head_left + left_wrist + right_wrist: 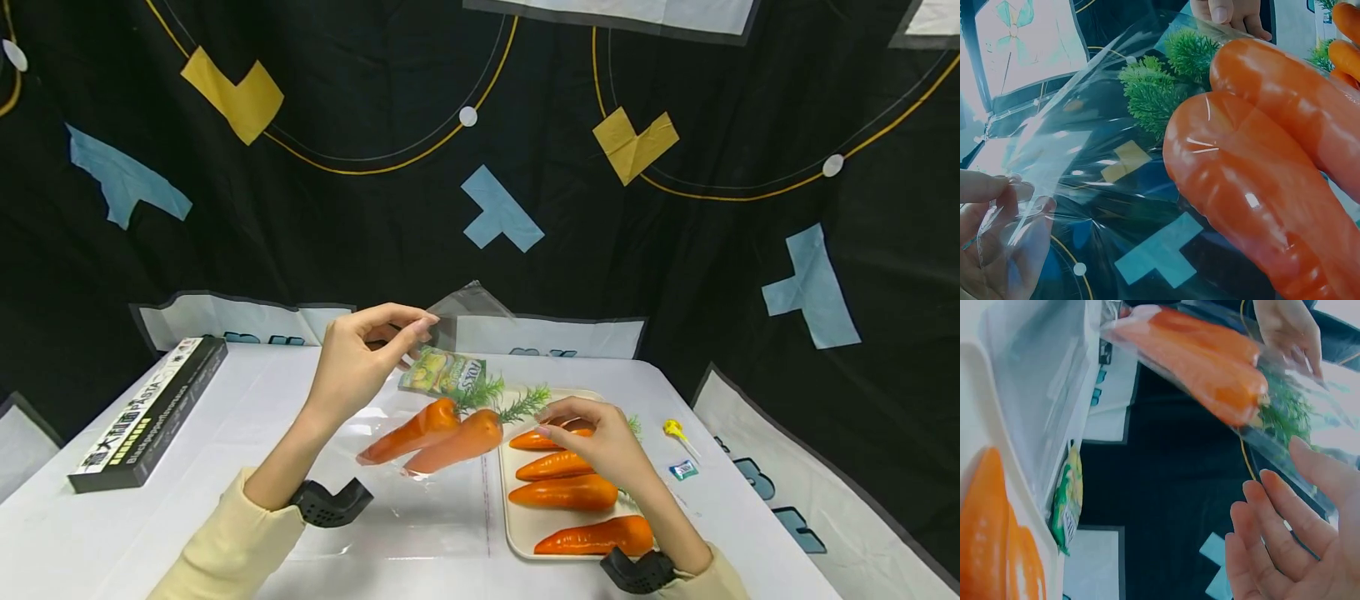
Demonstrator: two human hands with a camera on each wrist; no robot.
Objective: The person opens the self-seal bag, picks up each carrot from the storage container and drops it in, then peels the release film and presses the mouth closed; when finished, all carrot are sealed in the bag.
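Observation:
A clear plastic bag point(1066, 150) with two orange toy carrots point(456, 444) inside hangs above the table. My left hand point(360, 358) pinches the bag's upper left edge between thumb and fingers. Both carrots lie slanted in the bag, their green leafy tops point(1147, 87) towards the upper right. Close to the bag's right side is my right hand point(1297, 531), thumb and fingers apart with nothing between them. Beneath it, a cream tray point(516, 533) holds several more carrots point(564, 492). In the head view the right hand partly hides the upper carrots there.
Behind the bag lies a green snack packet point(431, 371). A black pasta box point(150, 417) is on the left. Right of the tray are a yellow lollipop point(675, 429) and a small wrapped sweet point(683, 470). More clear plastic point(405, 533) lies flat on the white table.

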